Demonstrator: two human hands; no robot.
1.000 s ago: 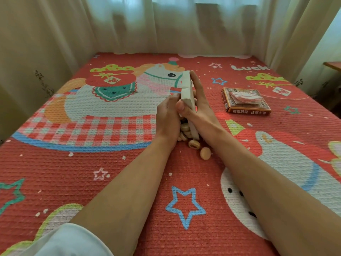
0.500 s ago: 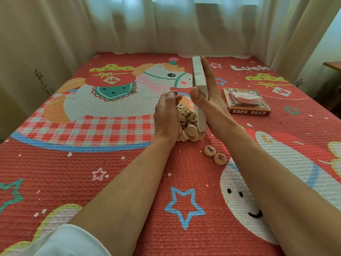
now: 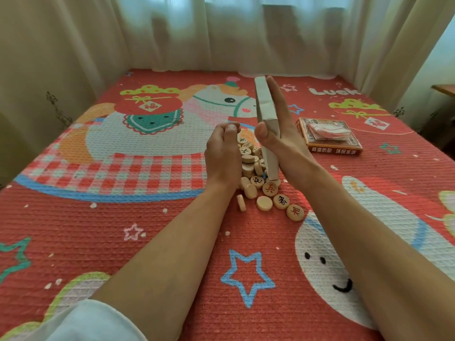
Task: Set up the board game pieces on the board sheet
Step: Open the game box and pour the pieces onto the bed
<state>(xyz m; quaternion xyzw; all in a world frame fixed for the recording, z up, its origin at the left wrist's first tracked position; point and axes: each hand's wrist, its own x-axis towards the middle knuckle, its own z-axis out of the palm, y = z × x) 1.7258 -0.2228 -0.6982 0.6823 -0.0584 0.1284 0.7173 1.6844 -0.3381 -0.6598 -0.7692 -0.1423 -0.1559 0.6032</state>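
**Box emptied onto mat, board sheet not out yet**

Change over the last second: the red play mat (image 3: 172,242) is unchanged, the action is all at its centre. The box tray (image 3: 264,104) went from leaning over the pieces to standing on edge and lifted higher. The pile of pieces (image 3: 248,158) has grown and spread toward the camera. There were two strays a second ago. Now there are several, e.g. a marked disc (image 3: 294,212), a blank-side disc (image 3: 264,203) and one standing on its rim (image 3: 241,203).

My read: dumping is basically done. I can't see a board sheet anywhere. It may be with the bag (image 3: 325,127) in the box lid (image 3: 330,148), well off to the right, but I can't confirm that. Placing hasn't started.

Tray orientation:
- The long axis runs away from the camera and upward.
- The near end is low and touching the pile, the far end is high.
- It's nearly vertical, with the thin side wall facing the camera.
- The open face looks to be turned left toward the pile.

Hands:
- Right hand (image 3: 278,141) clamps the tray, with the thumb on the left face and straight, closed-up fingers flat along the right face.
- Left hand (image 3: 222,153) is against the pile's left side with fingers curled in toward the thumb. I can't tell whether it's holding any pieces.

Pieces: all are on the mat between the two hands or just nearer the camera. They're mixed face-up, face-down and on edge.
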